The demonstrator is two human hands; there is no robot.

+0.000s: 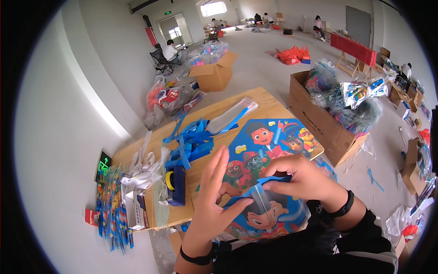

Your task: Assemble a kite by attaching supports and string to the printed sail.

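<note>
A blue cartoon-printed sheet, apparently a kite sail (264,214), is held up close to my body. My right hand (303,176) pinches its folded upper edge between thumb and curled fingers. At the left part of the edge, my left hand (207,201) presses its thumb on the sheet, other fingers curled behind it and the forefinger side stretched upward. Between the thumbs a thin pale strip or rod runs down the sheet; which it is I cannot tell. Beyond my hands another printed sail (273,137) lies flat on the wooden table (255,100).
On the table are blue ribbons (191,141), a clear plastic sleeve (232,116), a tape dispenser (177,185) and white strips (146,169). Printed strips (112,214) hang at the left edge. A carton of wrapped packs (319,123) stands right; other people sit farther off.
</note>
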